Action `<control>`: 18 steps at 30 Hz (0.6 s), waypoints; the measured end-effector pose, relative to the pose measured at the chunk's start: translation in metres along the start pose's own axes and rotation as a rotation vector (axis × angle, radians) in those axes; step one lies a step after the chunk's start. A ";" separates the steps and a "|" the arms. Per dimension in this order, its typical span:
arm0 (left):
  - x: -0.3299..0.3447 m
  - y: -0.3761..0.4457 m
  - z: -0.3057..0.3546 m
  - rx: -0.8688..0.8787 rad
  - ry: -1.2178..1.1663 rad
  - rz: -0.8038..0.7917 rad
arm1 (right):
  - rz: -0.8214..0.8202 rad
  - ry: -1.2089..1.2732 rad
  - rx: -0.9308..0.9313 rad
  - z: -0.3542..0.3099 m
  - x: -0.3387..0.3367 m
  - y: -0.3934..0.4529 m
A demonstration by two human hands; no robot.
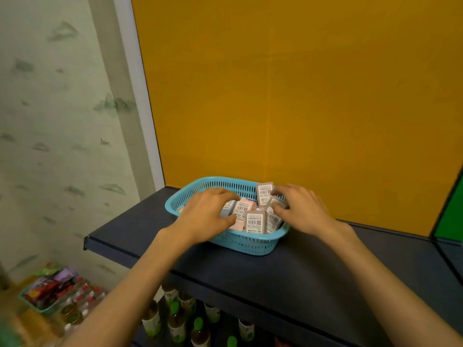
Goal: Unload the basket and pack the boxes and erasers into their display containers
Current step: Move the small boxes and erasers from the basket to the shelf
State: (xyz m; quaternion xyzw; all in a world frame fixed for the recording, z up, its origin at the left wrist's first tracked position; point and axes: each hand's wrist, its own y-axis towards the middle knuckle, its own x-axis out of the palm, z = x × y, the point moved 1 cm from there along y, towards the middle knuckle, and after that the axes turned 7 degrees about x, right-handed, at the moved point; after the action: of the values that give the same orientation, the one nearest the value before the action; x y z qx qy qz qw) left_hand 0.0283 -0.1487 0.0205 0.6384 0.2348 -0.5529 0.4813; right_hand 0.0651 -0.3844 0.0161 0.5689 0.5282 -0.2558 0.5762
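While boxes (255, 221) fill the basket (245, 242), both hands (208, 214) reach in.

Both hands forward, palms down; left (209, 211) and right (299, 209) fingers curled.

Basket (250, 242) on shelf (313, 276), against back panel (300, 96); boxes (255, 221) inside; bottles (175, 319) below.

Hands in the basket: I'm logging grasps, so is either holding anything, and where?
Left hand pinches a pale box by its sides; whether the right hand holds anything cannot be told.
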 end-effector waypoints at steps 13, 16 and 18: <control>0.053 0.075 -0.034 0.546 -0.037 -0.180 | 0.018 -0.096 0.245 -0.004 0.023 0.010; 0.061 0.087 -0.037 0.697 0.032 -0.124 | 0.022 -0.133 0.292 -0.008 0.026 0.011; 0.064 0.091 -0.036 0.785 0.066 -0.079 | 0.029 -0.152 0.322 -0.008 0.027 0.013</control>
State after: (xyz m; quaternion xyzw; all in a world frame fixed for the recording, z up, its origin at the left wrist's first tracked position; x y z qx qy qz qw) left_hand 0.1390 -0.1709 -0.0097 0.7818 0.0450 -0.5980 0.1711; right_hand 0.0829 -0.3658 -0.0012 0.6402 0.4273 -0.3710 0.5195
